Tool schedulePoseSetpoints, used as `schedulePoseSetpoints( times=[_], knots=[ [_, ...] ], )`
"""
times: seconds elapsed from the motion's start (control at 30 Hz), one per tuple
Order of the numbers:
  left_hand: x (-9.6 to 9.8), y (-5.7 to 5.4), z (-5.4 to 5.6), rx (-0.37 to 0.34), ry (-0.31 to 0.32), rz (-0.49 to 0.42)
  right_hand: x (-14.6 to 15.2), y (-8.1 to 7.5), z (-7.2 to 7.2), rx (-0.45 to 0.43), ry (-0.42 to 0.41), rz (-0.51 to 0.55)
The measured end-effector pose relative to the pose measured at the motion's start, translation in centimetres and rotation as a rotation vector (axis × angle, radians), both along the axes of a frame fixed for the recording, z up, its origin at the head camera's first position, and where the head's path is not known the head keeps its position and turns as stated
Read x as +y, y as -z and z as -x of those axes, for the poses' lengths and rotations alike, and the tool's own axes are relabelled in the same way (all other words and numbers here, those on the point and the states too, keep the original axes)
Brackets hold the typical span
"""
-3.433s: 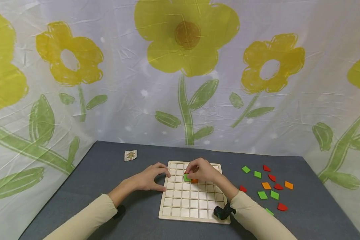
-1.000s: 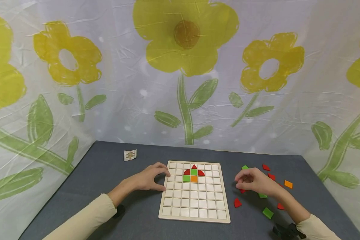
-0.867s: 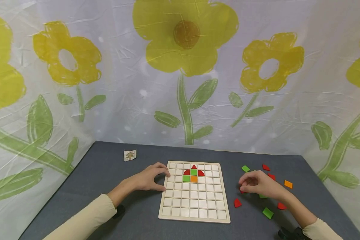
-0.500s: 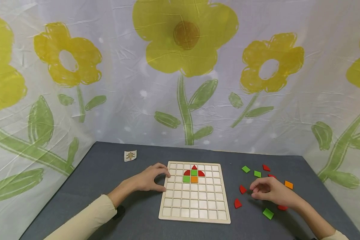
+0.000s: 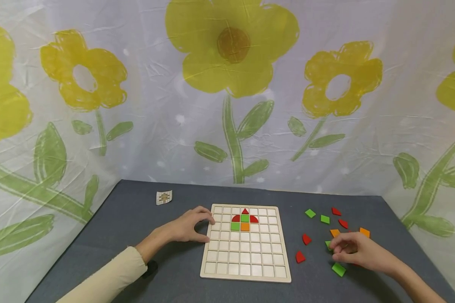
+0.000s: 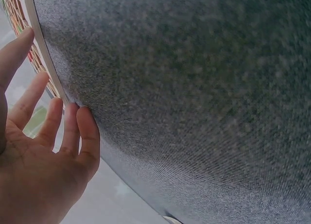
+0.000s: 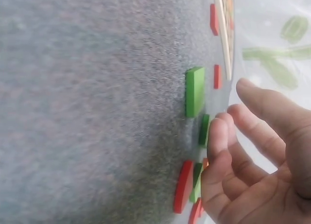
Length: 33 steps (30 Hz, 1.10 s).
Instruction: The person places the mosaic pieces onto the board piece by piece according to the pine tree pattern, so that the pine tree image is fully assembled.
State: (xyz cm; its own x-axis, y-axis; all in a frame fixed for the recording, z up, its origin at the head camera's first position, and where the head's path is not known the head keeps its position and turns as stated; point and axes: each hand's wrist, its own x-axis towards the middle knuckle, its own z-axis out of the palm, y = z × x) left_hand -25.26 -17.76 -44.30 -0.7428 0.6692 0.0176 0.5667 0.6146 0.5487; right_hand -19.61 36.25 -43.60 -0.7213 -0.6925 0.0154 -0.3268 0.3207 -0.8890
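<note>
A wooden grid board [image 5: 244,279] lies on the dark table. Near its far edge sit a red triangle [image 5: 245,211], two red quarter-round tiles [image 5: 236,218], two green square tiles [image 5: 235,226] and an orange square tile [image 5: 244,227]. My left hand [image 5: 187,225] rests at the board's left edge, thumb and fingers spread; the left wrist view shows the fingertips along that edge. My right hand [image 5: 358,251] hovers over the loose tiles at the right, fingers loosely bent and nothing between them. Under its fingertips a green tile [image 5: 327,245] is partly covered; a nearer green tile [image 5: 339,269] shows fully.
Several loose tiles surround the right hand: red pieces [image 5: 306,239], green squares [image 5: 310,213] and orange squares [image 5: 364,232]. A small patterned card [image 5: 164,197] lies at the back left. A flower-printed cloth [image 5: 155,105] hangs behind the table.
My right hand has left the board and moved right over the loose tiles, then drifted further right and nearer. The board tiles it covered now show. My left hand has stayed put.
</note>
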Motion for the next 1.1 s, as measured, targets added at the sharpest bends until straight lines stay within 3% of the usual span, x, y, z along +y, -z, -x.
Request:
schedulePoseSetpoints(
  times=[0.23, 0.5, 0.83, 1.1],
  knots=[
    [0.1, 0.0, 0.1, 0.004, -0.003, -0.002, 0.4, 0.1, -0.6, -0.032, -0.029, 0.027],
    [0.1, -0.2, 0.1, 0.002, -0.005, 0.003, 0.4, 0.4, -1.2, -0.026, -0.012, -0.018],
    [0.0, 0.0, 0.1, 0.010, -0.001, 0.003, 0.0, 0.6, -1.4, 0.052, 0.028, -0.148],
    [0.0, 0.1, 0.0, 0.013, 0.000, 0.006, -0.6, 0.6, -1.6, 0.076, 0.038, -0.159]
  ],
)
